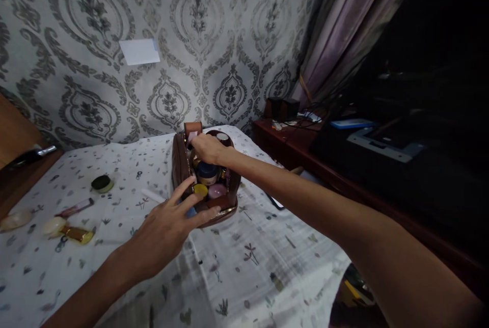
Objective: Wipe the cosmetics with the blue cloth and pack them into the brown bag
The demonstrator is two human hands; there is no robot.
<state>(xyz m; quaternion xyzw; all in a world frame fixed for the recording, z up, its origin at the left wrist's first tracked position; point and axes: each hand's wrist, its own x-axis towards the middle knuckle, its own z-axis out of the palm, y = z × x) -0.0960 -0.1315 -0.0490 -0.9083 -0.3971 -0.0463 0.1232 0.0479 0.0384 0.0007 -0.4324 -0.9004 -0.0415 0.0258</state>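
A brown leather toiletry bag (178, 165) stands unzipped on a white patterned bedsheet (244, 262), with several jars and small bottles inside. My left hand (168, 228) rests at the bag's near rim, its fingers spread and touching the edge by a yellow-capped jar (200, 190). My right hand (206, 148) reaches over the far end of the bag, fingers curled round something small near the bag's handle; what it holds is hidden. A dark blue jar (208, 172) and a pink jar (217, 191) sit between the hands.
On the sheet to the left lie a round dark tin (101, 183), a slim tube (75, 208), a gold bottle (76, 235) and pale shell-like things (15, 220). A dark wooden desk (301, 152) with cables and devices runs along the right. A patterned wall stands behind.
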